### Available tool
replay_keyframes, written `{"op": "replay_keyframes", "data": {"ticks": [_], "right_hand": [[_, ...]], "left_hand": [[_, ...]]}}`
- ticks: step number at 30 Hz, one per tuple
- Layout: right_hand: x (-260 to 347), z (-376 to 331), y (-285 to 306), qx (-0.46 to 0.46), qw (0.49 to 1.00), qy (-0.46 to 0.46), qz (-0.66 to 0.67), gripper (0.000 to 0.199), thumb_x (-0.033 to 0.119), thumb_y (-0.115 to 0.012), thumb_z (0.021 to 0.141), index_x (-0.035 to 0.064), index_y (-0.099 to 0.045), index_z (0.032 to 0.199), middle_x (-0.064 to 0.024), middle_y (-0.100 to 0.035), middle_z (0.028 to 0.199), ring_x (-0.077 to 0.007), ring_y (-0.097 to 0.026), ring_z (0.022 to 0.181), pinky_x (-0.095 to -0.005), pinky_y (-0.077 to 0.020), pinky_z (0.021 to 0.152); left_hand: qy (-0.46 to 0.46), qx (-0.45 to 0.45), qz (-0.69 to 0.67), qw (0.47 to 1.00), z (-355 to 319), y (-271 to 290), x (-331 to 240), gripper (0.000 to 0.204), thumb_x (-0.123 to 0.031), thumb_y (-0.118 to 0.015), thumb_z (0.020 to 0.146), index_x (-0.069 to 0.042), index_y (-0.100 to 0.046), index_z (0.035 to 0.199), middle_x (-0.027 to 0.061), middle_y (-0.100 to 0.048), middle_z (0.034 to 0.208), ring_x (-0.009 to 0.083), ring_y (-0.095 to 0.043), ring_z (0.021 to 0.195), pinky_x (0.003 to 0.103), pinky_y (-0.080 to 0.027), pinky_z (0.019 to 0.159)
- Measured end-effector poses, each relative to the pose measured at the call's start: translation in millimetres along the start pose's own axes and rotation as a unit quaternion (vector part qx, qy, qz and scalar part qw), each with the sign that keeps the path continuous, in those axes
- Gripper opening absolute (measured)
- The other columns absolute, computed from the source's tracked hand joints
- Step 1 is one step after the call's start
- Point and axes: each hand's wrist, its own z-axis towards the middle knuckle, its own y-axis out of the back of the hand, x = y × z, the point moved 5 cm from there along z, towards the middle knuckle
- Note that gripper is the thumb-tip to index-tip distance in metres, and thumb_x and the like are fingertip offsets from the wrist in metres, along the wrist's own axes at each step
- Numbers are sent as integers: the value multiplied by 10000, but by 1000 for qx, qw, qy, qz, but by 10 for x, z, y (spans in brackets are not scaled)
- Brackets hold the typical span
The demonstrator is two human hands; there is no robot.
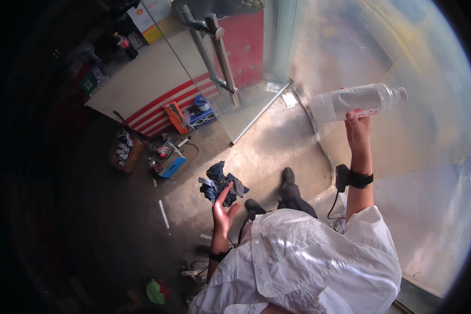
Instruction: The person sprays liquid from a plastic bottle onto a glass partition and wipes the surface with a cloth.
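Note:
My right hand (358, 132) is raised at the right, fingers wrapped round a clear plastic bottle (345, 103) with a partly transparent label and red marks. The bottle lies nearly sideways, its narrow neck toward the right. Behind it stands a hazy glass panel (403, 152); I cannot tell whether the bottle touches it. Lower and toward the middle, my left hand (223, 213) grips a crumpled dark blue and grey cloth (214, 175). The index finger lies along the cloth and the thumb stands off; the other fingers are partly hidden.
A glass door with a metal handle (222, 52) stands ahead. Beyond it is a white counter with red stripes (165, 104). Boxes, an orange package (176, 117), a blue tray (172, 166) and a basket of bottles (124, 150) sit on the floor at left. Cables run beside me.

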Motion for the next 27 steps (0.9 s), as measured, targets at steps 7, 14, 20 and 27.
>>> {"op": "replay_keyframes", "data": {"ticks": [7,14,20,27], "right_hand": [[-217,512,176,191,941,-28,-279,649,104,-876,691,0,-559,1247,-83,-657,1132,-199,-646,1048,-333,-514,919],[-186,1190,1091,131,961,-61,-234,641,121,-892,661,-8,-578,1205,-86,-663,1114,-201,-660,986,-353,-526,888],[-350,1665,1128,175,943,-52,-279,618,112,-882,659,-22,-585,1183,-80,-681,1024,-176,-657,927,-324,-529,840],[-477,1982,763,221,927,39,-301,720,216,-886,674,-1,-523,1256,-150,-669,1067,-293,-666,968,-384,-516,883]], "left_hand": [[-19,-51,-47,997,546,-581,-173,596,-222,-701,861,67,-541,1358,132,-573,1378,202,-494,1311,340,-323,1125],[-34,27,15,999,1465,-1662,-261,605,-277,-736,841,28,-576,1338,133,-599,1366,208,-511,1317,344,-328,1132],[-62,25,8,998,2023,-2355,-515,596,-294,-750,849,24,-587,1325,127,-612,1356,188,-521,1302,338,-336,1126],[-30,26,41,998,2457,-2370,-522,597,-210,-743,855,14,-551,1373,104,-580,1389,181,-495,1314,326,-328,1124]]}}
